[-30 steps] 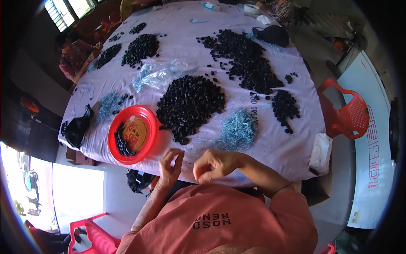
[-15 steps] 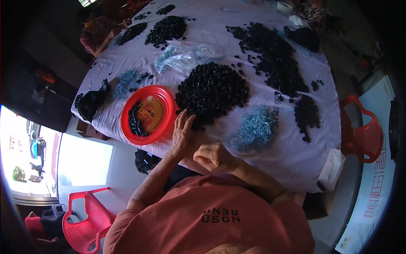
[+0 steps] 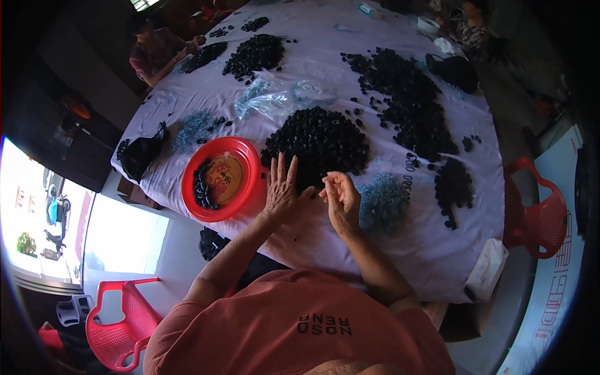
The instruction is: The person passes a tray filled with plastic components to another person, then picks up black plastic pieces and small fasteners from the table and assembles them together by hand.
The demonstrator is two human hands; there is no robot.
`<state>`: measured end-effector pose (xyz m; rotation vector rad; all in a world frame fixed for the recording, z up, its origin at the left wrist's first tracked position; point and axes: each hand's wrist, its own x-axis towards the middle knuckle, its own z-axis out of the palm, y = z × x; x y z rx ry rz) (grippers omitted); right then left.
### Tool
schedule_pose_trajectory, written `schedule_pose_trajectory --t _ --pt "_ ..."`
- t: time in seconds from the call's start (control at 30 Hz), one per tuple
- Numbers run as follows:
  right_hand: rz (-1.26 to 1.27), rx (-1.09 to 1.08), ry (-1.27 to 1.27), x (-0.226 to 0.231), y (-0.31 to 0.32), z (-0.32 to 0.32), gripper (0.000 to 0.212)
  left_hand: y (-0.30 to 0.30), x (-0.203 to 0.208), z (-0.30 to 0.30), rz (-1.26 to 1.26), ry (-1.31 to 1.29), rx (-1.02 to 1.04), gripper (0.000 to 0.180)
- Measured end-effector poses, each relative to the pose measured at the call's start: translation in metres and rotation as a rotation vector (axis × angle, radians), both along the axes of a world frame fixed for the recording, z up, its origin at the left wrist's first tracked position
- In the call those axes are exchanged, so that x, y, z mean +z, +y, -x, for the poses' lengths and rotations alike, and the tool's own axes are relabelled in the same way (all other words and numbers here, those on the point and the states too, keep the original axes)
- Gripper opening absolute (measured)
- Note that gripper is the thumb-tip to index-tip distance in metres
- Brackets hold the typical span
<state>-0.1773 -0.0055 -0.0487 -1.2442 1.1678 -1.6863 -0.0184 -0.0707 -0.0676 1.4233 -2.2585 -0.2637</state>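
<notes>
Black, small, rounded, plastic-looking pieces (image 3: 315,140) seem light and stiff, best pinched by their edges; the bare left hand (image 3: 281,195) spreads, the bare right hand (image 3: 345,203) curls, contents unclear.

small black pieces (image 3: 317,139) lie heaped on pale cloth (image 3: 415,253).

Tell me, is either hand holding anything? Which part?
The spread left hand holds nothing visible; whether the curled right hand holds anything, I can't tell.
</notes>
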Motion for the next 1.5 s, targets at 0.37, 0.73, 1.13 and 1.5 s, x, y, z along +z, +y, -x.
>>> schedule_pose_trajectory --t 0.37,0.73,1.13,1.5 --pt "-0.025 0.012 -0.02 -0.001 0.001 -0.004 0.016 -0.022 0.005 0.015 0.053 0.007 -0.048 0.092" --pt "-0.078 0.075 -0.068 -0.006 0.006 -0.006 0.016 -0.021 0.003 0.016 0.053 -0.004 -0.068 0.08" --pt "-0.108 0.024 -0.269 -0.006 -0.001 0.002 0.026 -0.021 0.004 0.01 0.107 0.125 -0.119 0.055" --pt "-0.083 -0.051 -0.009 -0.01 -0.007 0.008 0.059 -0.022 0.004 0.0 0.086 0.479 -0.129 0.036"
